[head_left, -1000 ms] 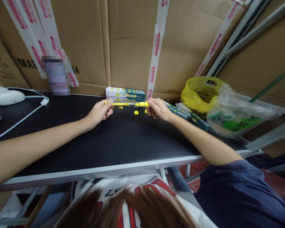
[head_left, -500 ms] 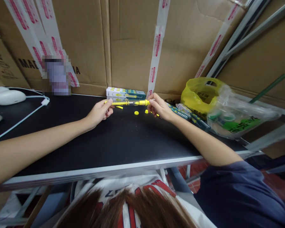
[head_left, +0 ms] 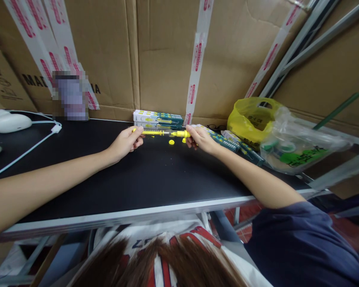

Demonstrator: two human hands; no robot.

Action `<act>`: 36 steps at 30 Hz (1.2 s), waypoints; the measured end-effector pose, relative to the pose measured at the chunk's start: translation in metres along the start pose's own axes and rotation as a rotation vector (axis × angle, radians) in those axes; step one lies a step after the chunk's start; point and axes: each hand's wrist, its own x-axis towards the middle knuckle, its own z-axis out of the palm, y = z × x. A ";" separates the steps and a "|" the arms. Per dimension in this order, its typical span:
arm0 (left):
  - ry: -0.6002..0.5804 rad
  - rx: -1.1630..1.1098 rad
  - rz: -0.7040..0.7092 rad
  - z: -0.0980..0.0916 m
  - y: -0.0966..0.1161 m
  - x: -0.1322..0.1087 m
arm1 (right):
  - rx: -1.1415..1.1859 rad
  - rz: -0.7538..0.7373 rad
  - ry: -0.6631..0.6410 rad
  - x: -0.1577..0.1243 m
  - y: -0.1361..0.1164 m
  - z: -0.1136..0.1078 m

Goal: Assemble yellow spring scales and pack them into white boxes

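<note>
A yellow and clear tube-like tool (head_left: 154, 132) spans level between my two hands above the black table (head_left: 155, 175). My left hand (head_left: 126, 142) pinches its left end between thumb and fingers. Closed round the thicker yellow right end is my right hand (head_left: 201, 139). Just behind the tool are stacked white and green boxes (head_left: 158, 118) printed with yellow shapes. Small yellow caps lie on the table beneath it, one (head_left: 171, 142) in plain sight and another (head_left: 184, 140) beside my right fingers.
More printed boxes (head_left: 224, 140) lie right of my right hand. Beyond them stand a yellow plastic bag (head_left: 251, 123) and a clear bag (head_left: 305, 153). White cables and a white rounded device (head_left: 10, 122) are at the left. Cardboard (head_left: 164, 59) walls the back.
The tool and my right hand have moved slightly down. The tool now covers more of the small yellow piece near my left hand.
</note>
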 end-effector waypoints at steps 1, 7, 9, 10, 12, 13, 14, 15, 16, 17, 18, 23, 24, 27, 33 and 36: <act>-0.002 0.011 0.008 0.000 0.001 0.000 | -0.022 0.004 -0.004 0.000 0.000 0.000; 0.014 -0.003 0.019 0.001 0.002 0.000 | 0.025 -0.051 0.079 0.000 -0.007 -0.003; 0.041 -0.028 0.007 0.000 0.001 0.001 | 0.111 -0.075 0.076 0.000 -0.010 -0.003; 0.054 -0.039 0.001 0.000 0.000 0.001 | 0.141 -0.087 0.058 -0.001 -0.010 -0.003; 0.068 -0.054 -0.007 -0.001 -0.001 0.002 | 0.163 -0.104 0.019 -0.001 -0.011 -0.003; 0.069 -0.058 -0.010 -0.001 -0.001 0.002 | 0.160 -0.111 0.009 -0.002 -0.010 -0.002; 0.067 -0.058 -0.010 -0.001 -0.001 0.002 | 0.152 -0.116 0.006 -0.002 -0.009 -0.002; 0.062 -0.055 -0.008 -0.001 0.000 0.002 | 0.140 -0.118 0.005 -0.002 -0.008 -0.002; 0.056 -0.050 -0.004 -0.001 0.000 0.001 | 0.126 -0.118 0.004 -0.001 -0.007 -0.002; 0.048 -0.044 0.000 -0.001 0.000 0.001 | 0.110 -0.115 0.002 -0.001 -0.006 -0.001; 0.039 -0.036 0.006 -0.001 0.000 0.001 | 0.095 -0.109 -0.001 -0.001 -0.006 -0.001; 0.007 -0.007 0.024 -0.001 -0.001 0.000 | 0.021 -0.055 -0.014 0.000 -0.005 -0.001; 0.006 -0.006 0.024 -0.001 -0.001 0.000 | 0.013 -0.046 -0.007 0.000 -0.006 0.000; 0.009 -0.019 0.021 -0.001 -0.001 0.000 | 0.086 -0.050 0.030 -0.001 -0.009 0.000; 0.081 -0.036 -0.028 0.000 0.002 0.000 | 0.252 -0.104 -0.020 0.000 -0.010 0.000; 0.050 -0.051 -0.058 0.000 0.003 0.001 | 0.241 -0.120 0.014 0.002 -0.008 -0.001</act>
